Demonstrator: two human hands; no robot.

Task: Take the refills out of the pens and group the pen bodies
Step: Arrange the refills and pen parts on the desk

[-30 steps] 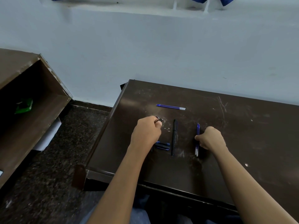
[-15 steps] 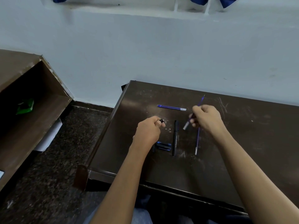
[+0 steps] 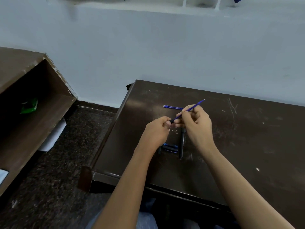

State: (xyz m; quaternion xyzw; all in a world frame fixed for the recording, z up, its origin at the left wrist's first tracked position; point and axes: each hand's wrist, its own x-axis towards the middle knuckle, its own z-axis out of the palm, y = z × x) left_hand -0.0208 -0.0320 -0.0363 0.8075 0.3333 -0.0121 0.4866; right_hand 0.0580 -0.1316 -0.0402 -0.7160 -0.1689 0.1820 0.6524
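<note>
Since the earlier frames the right hand (image 3: 195,125) has lifted away from the desk and swung left to meet the left hand (image 3: 156,132), carrying a thin blue refill (image 3: 192,109) with it; a blue piece that lay by the right hand can no longer be seen.

The dark desk (image 3: 239,146) offers wide bare room to the right of the work; its left edge runs close beside the left forearm, so anything set down there could roll off to the floor. Above the middle of the desk, both hands are closed around the same slanted piece. The right one pinches the refill mid-length, tip pointing up and away; the left grips a small black end piece (image 3: 171,121) at its lower end, probably to pull or twist the two apart.

Under the hands lie a black pen (image 3: 181,144), set lengthwise, and just left of it short blue-and-black pen bodies (image 3: 170,148), seemingly the start of the group. One more loose refill (image 3: 172,107) lies farther back, touching nothing but the desk, kept apart from the bodies.
</note>
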